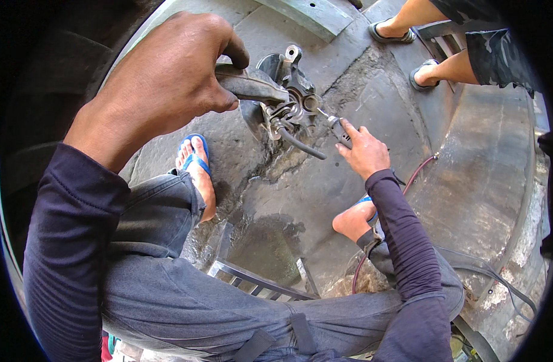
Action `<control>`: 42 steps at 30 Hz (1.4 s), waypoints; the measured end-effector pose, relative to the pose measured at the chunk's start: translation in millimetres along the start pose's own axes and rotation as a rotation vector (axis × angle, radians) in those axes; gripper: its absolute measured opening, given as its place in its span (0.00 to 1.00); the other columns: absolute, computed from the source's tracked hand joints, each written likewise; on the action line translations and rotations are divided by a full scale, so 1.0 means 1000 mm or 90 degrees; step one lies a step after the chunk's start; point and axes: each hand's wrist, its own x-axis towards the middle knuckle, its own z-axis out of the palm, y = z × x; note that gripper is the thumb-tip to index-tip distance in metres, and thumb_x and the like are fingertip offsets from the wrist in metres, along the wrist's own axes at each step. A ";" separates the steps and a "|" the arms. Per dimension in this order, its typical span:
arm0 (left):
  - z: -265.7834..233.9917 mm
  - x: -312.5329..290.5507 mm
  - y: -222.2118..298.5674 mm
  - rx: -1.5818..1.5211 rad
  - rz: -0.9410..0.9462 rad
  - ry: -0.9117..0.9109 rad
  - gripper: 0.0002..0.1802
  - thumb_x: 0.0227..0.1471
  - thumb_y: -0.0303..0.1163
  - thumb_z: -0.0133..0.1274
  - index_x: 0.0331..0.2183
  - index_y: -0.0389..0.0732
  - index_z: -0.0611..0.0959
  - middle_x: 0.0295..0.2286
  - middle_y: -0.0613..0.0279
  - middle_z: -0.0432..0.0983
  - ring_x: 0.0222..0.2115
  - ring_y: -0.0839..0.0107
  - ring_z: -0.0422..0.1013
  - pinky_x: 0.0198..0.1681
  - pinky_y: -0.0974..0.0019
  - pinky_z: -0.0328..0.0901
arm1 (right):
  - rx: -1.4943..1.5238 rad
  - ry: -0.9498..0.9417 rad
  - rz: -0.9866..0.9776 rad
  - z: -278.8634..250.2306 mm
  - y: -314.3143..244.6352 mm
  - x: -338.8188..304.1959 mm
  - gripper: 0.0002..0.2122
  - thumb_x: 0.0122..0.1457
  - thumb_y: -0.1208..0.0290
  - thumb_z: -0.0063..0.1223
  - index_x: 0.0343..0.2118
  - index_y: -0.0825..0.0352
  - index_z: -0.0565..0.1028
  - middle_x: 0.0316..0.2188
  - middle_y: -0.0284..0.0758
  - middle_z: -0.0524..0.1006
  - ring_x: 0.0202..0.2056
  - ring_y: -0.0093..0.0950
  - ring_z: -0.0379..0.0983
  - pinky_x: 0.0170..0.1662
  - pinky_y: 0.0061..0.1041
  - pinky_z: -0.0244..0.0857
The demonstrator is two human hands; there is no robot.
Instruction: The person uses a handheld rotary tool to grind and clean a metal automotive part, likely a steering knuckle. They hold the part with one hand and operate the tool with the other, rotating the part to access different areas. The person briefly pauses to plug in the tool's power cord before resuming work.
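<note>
Ahead of me on the floor is a metal steering knuckle with a round bore, mounting ears and a dark curved plate behind it. A black rubber hose hangs off its near side. My left hand grips a dark grey tapered arm that runs to the knuckle; whether the two are joined, I cannot tell. In my right hand is a slim rotary grinder, its thin tip pointing at the knuckle's bore. The tip is close to the bore's rim; contact is too small to make out.
A person stands at the upper right in sandals. A red hose crosses the floor beside my right arm, and grey cables lie farther right. My feet in blue flip-flops flank the work. A slatted metal frame lies before my knees.
</note>
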 end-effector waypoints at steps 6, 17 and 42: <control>0.001 0.002 -0.002 -0.022 -0.037 -0.023 0.25 0.42 0.28 0.76 0.45 0.33 0.90 0.40 0.44 0.86 0.41 0.56 0.84 0.54 0.58 0.75 | 0.006 -0.001 -0.006 -0.002 0.005 0.003 0.31 0.61 0.52 0.64 0.68 0.43 0.69 0.41 0.39 0.79 0.42 0.44 0.83 0.45 0.45 0.77; 0.004 -0.001 -0.003 -0.028 -0.029 -0.009 0.25 0.43 0.28 0.76 0.45 0.34 0.89 0.41 0.45 0.85 0.41 0.55 0.84 0.53 0.57 0.76 | -0.002 0.011 -0.037 -0.001 0.015 0.008 0.31 0.61 0.52 0.65 0.68 0.43 0.70 0.40 0.39 0.78 0.41 0.43 0.83 0.44 0.44 0.77; 0.003 -0.004 -0.006 0.037 0.015 0.019 0.25 0.43 0.28 0.76 0.46 0.33 0.89 0.41 0.46 0.84 0.41 0.56 0.84 0.51 0.57 0.77 | -0.010 0.018 -0.037 -0.012 0.009 0.032 0.30 0.60 0.53 0.66 0.66 0.44 0.71 0.41 0.40 0.80 0.42 0.44 0.83 0.45 0.45 0.77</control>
